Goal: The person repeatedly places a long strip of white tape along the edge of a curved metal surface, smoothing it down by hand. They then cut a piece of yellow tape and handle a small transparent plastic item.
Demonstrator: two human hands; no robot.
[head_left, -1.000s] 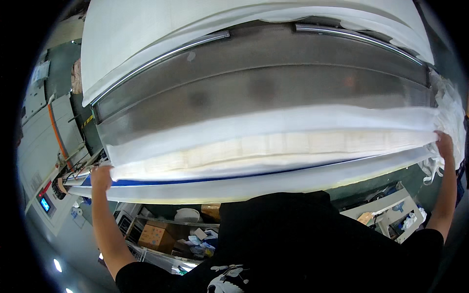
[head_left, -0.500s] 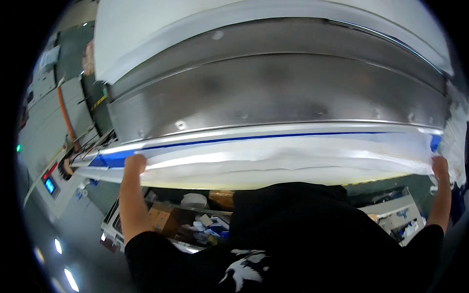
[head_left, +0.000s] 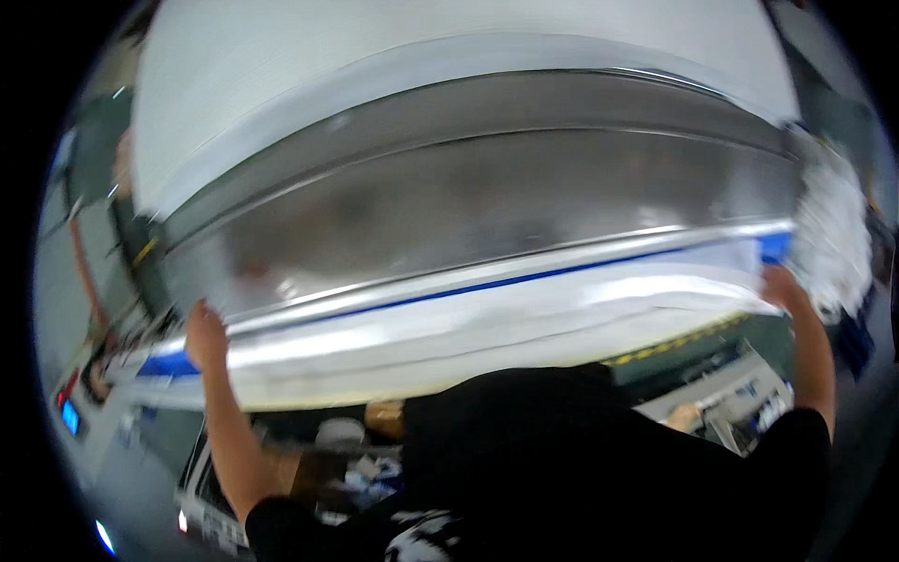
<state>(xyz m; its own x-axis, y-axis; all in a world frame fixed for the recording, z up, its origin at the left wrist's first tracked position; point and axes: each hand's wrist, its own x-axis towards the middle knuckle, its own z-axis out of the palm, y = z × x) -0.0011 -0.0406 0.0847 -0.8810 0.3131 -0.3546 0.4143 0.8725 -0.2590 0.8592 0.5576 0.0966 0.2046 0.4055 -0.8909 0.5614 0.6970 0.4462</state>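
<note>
A wide white sheet (head_left: pixel 487 328), fabric-like and lightly creased, stretches across in front of me below a long metal panel (head_left: pixel 524 201). My left hand (head_left: pixel 206 339) is closed at the sheet's left end, its fingertips up by the panel's lower edge; motion blurs it a little. At the right end my right hand (head_left: pixel 777 284) is closed on the sheet's corner. Between sheet and panel runs a narrow blue strip (head_left: pixel 496 284), which widens into blue patches beyond each hand.
More white material (head_left: pixel 449 28) covers the surface above the panel. Bunched white cloth (head_left: pixel 829 229) hangs at the right. Below lie an open box of small items (head_left: pixel 375 473) and a grey machine part (head_left: pixel 721 398). A small lit screen (head_left: pixel 69 417) is at far left.
The view has shifted and tilted, so panel and sheet now slope up to the right. My left hand has risen to the panel's lower edge; my right hand stays at the sheet's right end.
</note>
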